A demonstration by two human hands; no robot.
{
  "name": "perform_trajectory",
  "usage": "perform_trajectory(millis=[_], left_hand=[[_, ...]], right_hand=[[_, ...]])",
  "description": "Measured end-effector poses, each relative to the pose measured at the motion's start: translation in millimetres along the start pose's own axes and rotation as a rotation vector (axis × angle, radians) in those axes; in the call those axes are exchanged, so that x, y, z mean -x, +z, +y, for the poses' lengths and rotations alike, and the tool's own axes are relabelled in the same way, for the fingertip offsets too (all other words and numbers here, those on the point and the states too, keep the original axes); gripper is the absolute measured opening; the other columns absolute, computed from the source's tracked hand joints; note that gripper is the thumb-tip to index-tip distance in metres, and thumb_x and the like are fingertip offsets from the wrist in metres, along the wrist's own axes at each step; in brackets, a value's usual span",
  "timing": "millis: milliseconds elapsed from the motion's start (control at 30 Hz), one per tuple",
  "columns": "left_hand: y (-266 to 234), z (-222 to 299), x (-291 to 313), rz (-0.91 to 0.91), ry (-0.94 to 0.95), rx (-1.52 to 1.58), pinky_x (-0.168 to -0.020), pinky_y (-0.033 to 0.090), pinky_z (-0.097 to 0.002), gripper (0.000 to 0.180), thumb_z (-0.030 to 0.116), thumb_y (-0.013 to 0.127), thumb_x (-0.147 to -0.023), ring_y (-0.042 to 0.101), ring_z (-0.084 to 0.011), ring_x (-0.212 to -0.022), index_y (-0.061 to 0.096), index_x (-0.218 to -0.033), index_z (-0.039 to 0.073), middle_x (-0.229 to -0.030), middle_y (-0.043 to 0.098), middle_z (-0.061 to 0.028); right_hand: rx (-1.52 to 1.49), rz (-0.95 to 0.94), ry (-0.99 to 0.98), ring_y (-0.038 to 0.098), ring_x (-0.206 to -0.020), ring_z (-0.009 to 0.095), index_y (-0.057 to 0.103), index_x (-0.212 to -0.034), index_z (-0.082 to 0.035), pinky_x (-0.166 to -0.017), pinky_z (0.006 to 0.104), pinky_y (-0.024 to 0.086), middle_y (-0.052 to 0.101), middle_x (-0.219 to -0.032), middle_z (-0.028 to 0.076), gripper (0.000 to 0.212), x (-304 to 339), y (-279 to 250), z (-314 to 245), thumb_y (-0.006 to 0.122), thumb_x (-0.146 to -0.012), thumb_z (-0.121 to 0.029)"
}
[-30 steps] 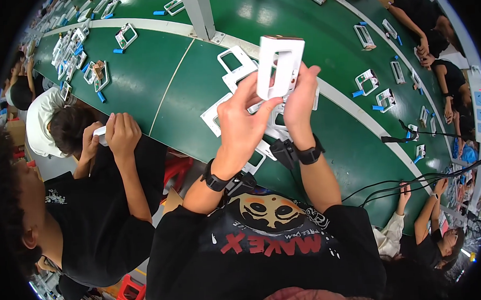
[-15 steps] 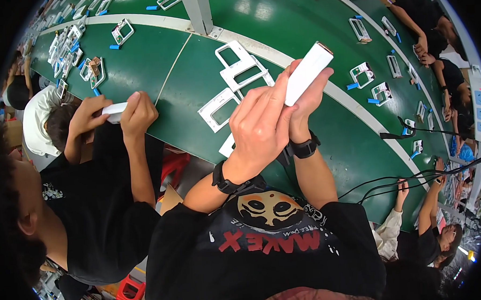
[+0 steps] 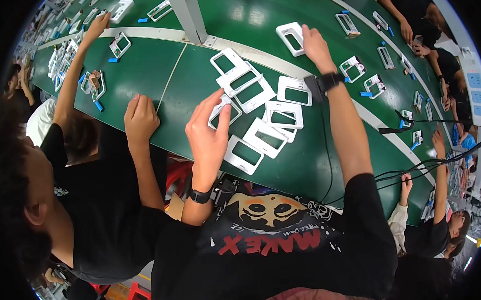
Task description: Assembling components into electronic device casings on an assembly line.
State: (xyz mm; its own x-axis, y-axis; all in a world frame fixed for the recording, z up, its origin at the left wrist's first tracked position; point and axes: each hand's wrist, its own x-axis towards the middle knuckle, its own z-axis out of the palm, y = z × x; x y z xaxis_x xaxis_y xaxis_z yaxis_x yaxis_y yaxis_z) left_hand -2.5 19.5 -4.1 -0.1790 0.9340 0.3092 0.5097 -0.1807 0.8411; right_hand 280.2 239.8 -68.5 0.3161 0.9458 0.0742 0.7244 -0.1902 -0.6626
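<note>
My right hand (image 3: 316,49) reaches out over the far strip of the green table. Its fingers grip the edge of a white rectangular plastic frame (image 3: 281,34) with a large window in it. My left hand (image 3: 206,127) is at the left side of a loose group of similar white frames, thumb and fingers apart. Nearest to it is a small white frame (image 3: 236,111), partly hidden behind the fingers; whether they touch cannot be told. Several more frames, such as a white frame (image 3: 244,156) at the near edge, lie overlapping in front of me.
A metal post (image 3: 186,18) rises at the pale rail. Black cables (image 3: 392,180) cross the right side. Beyond the rail lie frames with blue tabs (image 3: 348,24). A co-worker's hand (image 3: 141,118) rests at the left table edge; their other arm reaches far left.
My hands have parted: the right moved far out with the white piece, the left came down beside the frames. The frames there now lie spread out. The co-worker's piece has moved far left.
</note>
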Motion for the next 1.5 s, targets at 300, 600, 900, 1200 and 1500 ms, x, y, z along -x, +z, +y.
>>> perform_trajectory(millis=[300,600,900,1200,1500], left_hand=[[-9,-18,21,-0.075,0.000,-0.042,-0.081,0.051,-0.0358,0.021,0.006,0.065,-0.086,0.067,-0.0316,-0.091,0.068,-0.106,0.001,-0.100,0.070,-0.0171],[-11,-24,3,-0.061,-0.081,-0.052,-0.079,0.052,-0.0339,0.017,0.004,0.064,-0.087,0.068,-0.0291,-0.087,0.068,-0.103,-0.001,-0.097,0.070,-0.0165],[-8,-36,-23,-0.005,-0.088,-0.016,-0.078,0.051,-0.0319,0.016,0.002,0.061,-0.088,0.068,-0.0242,-0.084,0.067,-0.102,-0.002,-0.093,0.070,-0.0152],[1,1,-13,-0.168,-0.060,-0.009,-0.085,0.050,-0.0291,0.019,0.006,0.059,-0.092,0.066,-0.0179,-0.091,0.066,-0.106,-0.004,-0.099,0.071,-0.0132],[98,69,-14,-0.713,-0.081,0.535,-0.087,0.052,-0.0347,0.070,0.004,0.072,-0.081,0.065,-0.0244,-0.101,0.036,-0.140,0.004,-0.112,0.065,-0.0155]], right_hand=[[0.381,-0.091,-0.157,0.057,-0.105,0.048,0.058,-0.111,-0.003,-0.091,0.0546,0.046,0.059,-0.115,0.027,0.059,-1,10,-31,0.039,-0.096,-0.056],[0.480,0.020,-0.755,0.044,-0.125,0.034,0.049,-0.131,-0.014,-0.102,0.0494,0.038,0.051,-0.129,0.017,0.045,-35,76,-31,0.042,-0.098,-0.044],[0.470,0.051,-0.727,0.042,-0.127,0.032,0.043,-0.139,-0.015,-0.107,0.0462,0.032,0.046,-0.137,0.012,0.050,-48,65,-30,0.040,-0.098,-0.044],[-0.252,-0.174,-0.422,0.049,-0.119,0.031,0.050,-0.130,-0.005,-0.101,0.0409,0.038,0.053,-0.129,0.017,0.049,-48,16,-57,0.042,-0.100,-0.042],[-1.025,0.048,-0.285,0.061,-0.103,0.019,0.058,-0.115,0.000,-0.092,0.0328,0.046,0.062,-0.114,0.013,0.033,108,-85,-63,0.043,-0.102,-0.027]])
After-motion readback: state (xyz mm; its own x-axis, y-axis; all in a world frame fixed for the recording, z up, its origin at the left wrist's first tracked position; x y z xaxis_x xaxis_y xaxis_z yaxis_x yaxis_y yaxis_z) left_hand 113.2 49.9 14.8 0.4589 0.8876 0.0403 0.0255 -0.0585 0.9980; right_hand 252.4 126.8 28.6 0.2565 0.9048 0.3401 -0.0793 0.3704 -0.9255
